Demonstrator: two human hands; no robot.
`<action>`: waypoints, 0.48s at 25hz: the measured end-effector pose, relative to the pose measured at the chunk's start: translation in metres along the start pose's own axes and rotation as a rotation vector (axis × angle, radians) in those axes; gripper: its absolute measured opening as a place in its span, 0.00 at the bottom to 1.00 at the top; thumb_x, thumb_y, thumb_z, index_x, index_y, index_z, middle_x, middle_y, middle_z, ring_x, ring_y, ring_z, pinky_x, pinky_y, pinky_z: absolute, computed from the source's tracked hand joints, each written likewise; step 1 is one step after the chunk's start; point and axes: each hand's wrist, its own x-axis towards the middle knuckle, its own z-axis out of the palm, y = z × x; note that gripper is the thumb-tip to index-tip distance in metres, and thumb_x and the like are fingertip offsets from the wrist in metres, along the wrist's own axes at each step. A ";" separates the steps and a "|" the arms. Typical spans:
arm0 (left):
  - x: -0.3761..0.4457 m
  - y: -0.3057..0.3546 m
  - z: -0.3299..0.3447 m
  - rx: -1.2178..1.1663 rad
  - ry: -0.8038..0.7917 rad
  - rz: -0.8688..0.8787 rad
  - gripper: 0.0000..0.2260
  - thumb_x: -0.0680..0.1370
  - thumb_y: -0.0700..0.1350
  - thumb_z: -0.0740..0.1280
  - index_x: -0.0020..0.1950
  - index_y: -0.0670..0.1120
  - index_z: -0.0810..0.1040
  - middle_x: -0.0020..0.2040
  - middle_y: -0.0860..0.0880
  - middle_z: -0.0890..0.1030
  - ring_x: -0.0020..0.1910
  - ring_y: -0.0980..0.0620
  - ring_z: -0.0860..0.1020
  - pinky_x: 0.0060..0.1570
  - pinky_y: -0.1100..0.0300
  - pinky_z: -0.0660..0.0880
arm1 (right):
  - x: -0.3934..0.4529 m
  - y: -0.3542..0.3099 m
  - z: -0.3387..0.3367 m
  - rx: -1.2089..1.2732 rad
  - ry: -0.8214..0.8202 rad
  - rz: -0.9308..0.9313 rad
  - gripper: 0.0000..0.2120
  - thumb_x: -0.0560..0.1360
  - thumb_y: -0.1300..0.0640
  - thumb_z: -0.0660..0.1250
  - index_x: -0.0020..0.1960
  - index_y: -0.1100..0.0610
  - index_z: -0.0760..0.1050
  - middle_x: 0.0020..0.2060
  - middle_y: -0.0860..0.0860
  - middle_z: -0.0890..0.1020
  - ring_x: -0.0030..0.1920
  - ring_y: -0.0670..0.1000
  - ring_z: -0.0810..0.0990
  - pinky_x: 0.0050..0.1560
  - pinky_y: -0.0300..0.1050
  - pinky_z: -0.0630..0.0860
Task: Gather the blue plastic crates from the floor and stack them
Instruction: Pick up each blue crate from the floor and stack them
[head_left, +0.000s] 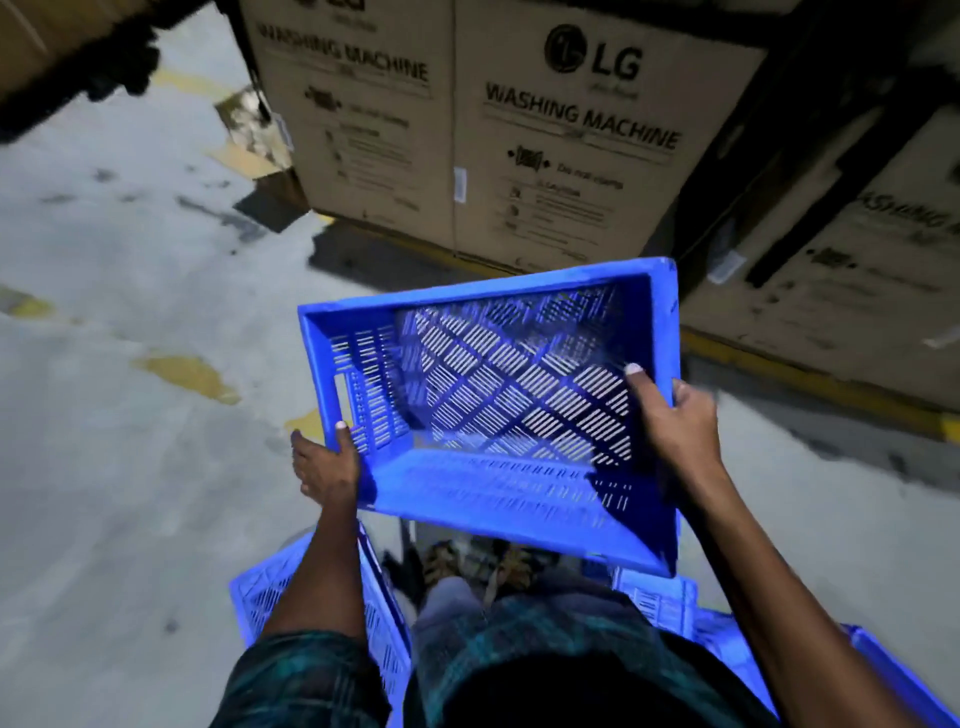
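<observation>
At six o'clock, nearest the camera, a dark plaid shirt (545, 649) fills the bottom edge, and beside it, at seven and five o'clock, lie more blue slotted crates (384, 623) — hard plastic, their walls cut with rows of narrow slits. Above them, at the centre, both hands hold one blue crate (493, 405) in the air, its open side tilted toward the camera, so the base with its diagonal lattice of slots shows the pale floor through it. The left hand (327, 467) grips the short wall at eight o'clock, thumb hooked over the rim beside the handle cutout; the right hand (675, 421) grips the opposite short wall at three o'clock, thumb inside against the base, the other fingers hidden behind the wall. Under the crate sandalled feet show dimly. Beyond, from nine to eleven o'clock, lies smooth grey concrete floor (130, 234) with worn yellow paint patches. At twelve to two o'clock stand tall cardboard boxes (561, 145) printed "LG WASHING MACHINE" — matte brown, square-edged.
</observation>
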 end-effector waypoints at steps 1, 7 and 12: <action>0.003 0.009 0.000 -0.020 -0.054 0.003 0.31 0.79 0.58 0.63 0.76 0.42 0.60 0.71 0.36 0.71 0.70 0.35 0.69 0.66 0.38 0.65 | -0.004 -0.004 -0.007 0.034 0.007 -0.009 0.39 0.63 0.25 0.69 0.34 0.63 0.64 0.27 0.54 0.67 0.29 0.51 0.66 0.28 0.56 0.67; 0.013 0.038 -0.001 -0.175 -0.202 0.085 0.23 0.79 0.57 0.65 0.63 0.39 0.73 0.59 0.36 0.79 0.59 0.36 0.77 0.60 0.48 0.71 | -0.036 -0.012 -0.025 0.184 0.036 -0.040 0.25 0.69 0.37 0.70 0.32 0.57 0.66 0.28 0.55 0.65 0.29 0.52 0.63 0.30 0.50 0.61; 0.020 0.053 -0.009 -0.200 -0.345 0.075 0.24 0.78 0.62 0.65 0.41 0.40 0.76 0.42 0.38 0.79 0.43 0.41 0.79 0.47 0.47 0.75 | -0.051 -0.004 -0.035 0.227 0.137 0.023 0.25 0.70 0.39 0.71 0.31 0.57 0.67 0.25 0.50 0.67 0.27 0.50 0.64 0.30 0.47 0.61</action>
